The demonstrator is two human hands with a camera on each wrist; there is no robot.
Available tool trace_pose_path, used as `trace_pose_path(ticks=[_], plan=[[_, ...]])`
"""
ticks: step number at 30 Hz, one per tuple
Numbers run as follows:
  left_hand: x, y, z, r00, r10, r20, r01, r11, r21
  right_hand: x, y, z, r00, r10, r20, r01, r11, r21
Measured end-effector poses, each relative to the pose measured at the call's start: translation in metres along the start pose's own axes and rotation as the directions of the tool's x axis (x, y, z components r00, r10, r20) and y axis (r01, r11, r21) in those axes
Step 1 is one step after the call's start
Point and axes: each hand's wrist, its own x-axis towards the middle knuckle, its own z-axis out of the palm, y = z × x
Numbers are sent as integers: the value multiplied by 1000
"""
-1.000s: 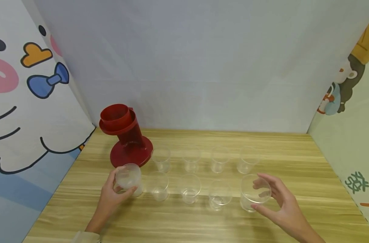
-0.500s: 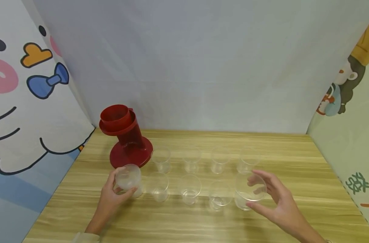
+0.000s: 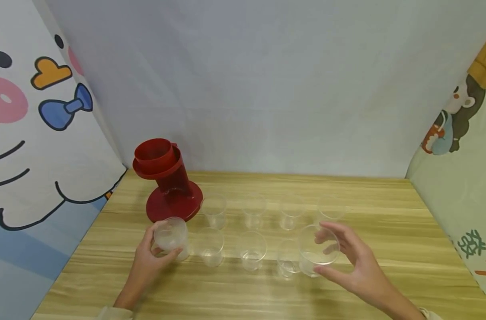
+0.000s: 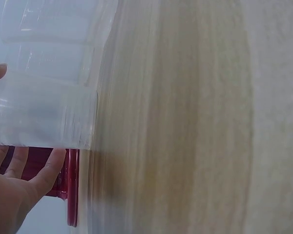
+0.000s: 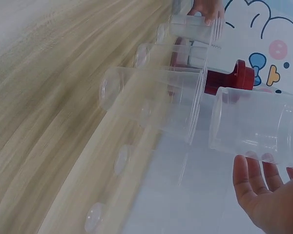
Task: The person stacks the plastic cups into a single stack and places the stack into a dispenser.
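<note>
My left hand (image 3: 145,258) grips a cloudy plastic cup (image 3: 170,234) at the left end of the front row; whether it is one cup or a nested stack I cannot tell. My right hand (image 3: 356,262) holds a clear plastic cup (image 3: 320,243) between thumb and fingers. In the right wrist view this held cup (image 5: 254,122) is off the table, its base about level with the rims of the standing cups. Just left of it in the head view stands a clear cup (image 3: 288,262), partly overlapped by it. Two more clear cups, a middle one (image 3: 252,251) and a left one (image 3: 211,249), share that row.
Behind them runs a back row of several clear cups (image 3: 253,213), all upright. A red plastic stand with a cup-shaped top (image 3: 173,198) sits at the back left of the wooden table (image 3: 235,298). A white cloth wall (image 3: 267,89) closes the back.
My right hand has moved left with its clear cup, toward the rightmost standing cup of the front row. My left hand and its cup have stayed in place.
</note>
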Motion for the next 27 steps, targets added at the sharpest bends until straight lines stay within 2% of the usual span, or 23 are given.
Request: trace_pose_path(ticks=[11, 18, 27], plan=[[0, 0, 0, 1000, -5, 2, 5, 1000, -4, 8, 0, 11, 1000, -10, 28, 10, 1000, 12], [0, 0, -1, 1000, 10, 3, -10, 1000, -5, 13, -4, 19, 993, 91, 75, -93, 996, 13], [0, -2, -1, 1000, 6, 9, -6, 1000, -17, 23, -3, 29, 993, 72, 95, -76, 996, 44]])
